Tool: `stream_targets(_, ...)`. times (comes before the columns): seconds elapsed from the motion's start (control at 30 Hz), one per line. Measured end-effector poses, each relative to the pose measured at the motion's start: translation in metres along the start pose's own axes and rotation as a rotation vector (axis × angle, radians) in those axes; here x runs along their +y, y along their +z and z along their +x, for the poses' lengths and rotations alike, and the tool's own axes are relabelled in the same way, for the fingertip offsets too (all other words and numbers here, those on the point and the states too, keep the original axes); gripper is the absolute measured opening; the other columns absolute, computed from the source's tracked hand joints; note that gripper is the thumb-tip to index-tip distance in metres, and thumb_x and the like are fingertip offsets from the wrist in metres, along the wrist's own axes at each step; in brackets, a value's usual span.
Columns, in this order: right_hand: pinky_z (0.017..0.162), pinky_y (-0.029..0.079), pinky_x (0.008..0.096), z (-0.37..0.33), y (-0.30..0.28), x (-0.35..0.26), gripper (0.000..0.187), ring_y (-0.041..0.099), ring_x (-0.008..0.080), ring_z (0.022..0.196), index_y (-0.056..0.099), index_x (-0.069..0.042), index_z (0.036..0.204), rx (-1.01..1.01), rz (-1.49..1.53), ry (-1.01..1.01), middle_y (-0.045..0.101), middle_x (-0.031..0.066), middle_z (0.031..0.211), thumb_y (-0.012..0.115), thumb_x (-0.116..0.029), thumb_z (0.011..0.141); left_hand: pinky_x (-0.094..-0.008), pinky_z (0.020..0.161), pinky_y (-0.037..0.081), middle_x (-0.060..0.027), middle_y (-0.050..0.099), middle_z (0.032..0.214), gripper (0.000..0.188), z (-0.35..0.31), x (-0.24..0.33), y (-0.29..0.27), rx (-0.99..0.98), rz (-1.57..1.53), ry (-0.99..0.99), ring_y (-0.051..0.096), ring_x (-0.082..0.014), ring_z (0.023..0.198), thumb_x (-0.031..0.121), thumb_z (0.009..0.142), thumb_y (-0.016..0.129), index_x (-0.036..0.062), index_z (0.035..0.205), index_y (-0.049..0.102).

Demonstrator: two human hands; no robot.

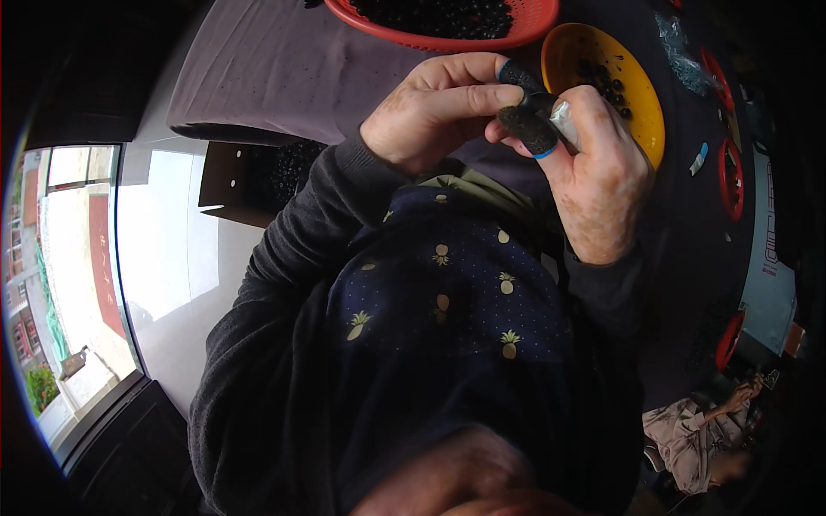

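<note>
In front of my chest my two hands meet at the fingertips. My left hand (439, 103) is closed in a pinch, with a dark finger cot edged in blue on its index finger. A small dark round piece (540, 102) sits at the pinch, partly hidden by the fingers. My right hand (607, 176) is curled shut around a whitish, shiny object (565, 123), whose kind I cannot make out. Its thumb wears a similar dark cot and touches near the dark piece. Just beyond lies a yellow bowl (647, 129) holding several dark round pieces (613, 89).
A red basket (413, 36) full of small dark round pieces stands on the purple tablecloth (275, 77). Under the table's left side is a cardboard box (222, 185) of dark pieces. To the right are a clear plastic bag (684, 56), red baskets (731, 181) and another person (693, 439).
</note>
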State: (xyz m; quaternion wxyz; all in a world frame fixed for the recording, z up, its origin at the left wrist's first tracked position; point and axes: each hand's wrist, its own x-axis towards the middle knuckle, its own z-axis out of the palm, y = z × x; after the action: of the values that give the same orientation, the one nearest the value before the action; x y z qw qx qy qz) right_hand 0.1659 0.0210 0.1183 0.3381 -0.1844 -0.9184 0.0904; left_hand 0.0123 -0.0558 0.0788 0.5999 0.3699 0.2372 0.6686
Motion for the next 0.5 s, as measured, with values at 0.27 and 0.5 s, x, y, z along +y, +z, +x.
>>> stream_targets(0.27,0.052,0.048,0.0324,0.0013,0.0031,0.0000,0.030,0.060,0.0219,0.062,0.051,-0.006,0.080,-0.007,-0.016,0.002,0.057,0.0043,0.069,0.075,-0.022,0.070,-0.0192,0.062,0.041,-0.0006,0.058,0.085,0.022,0.0001,0.0003,-0.0037,0.006,0.001,-0.015,0.047,-0.0045,0.064,0.012,0.087,0.055,-0.0008,0.104,0.056)
stream_targets(0.5,0.052,0.048,0.0326,0.0029,0.0014,-0.0040,0.028,0.061,0.0209,0.062,0.053,-0.007,0.081,-0.037,-0.016,-0.018,0.057,0.0046,0.069,0.075,-0.021,0.071,-0.0207,0.063,0.041,-0.0008,0.057,0.084,0.022,-0.0002,0.0006,-0.0055,-0.004,0.004,0.002,0.047,-0.0051,0.064,0.012,0.088,0.054,-0.0013,0.105,0.056)
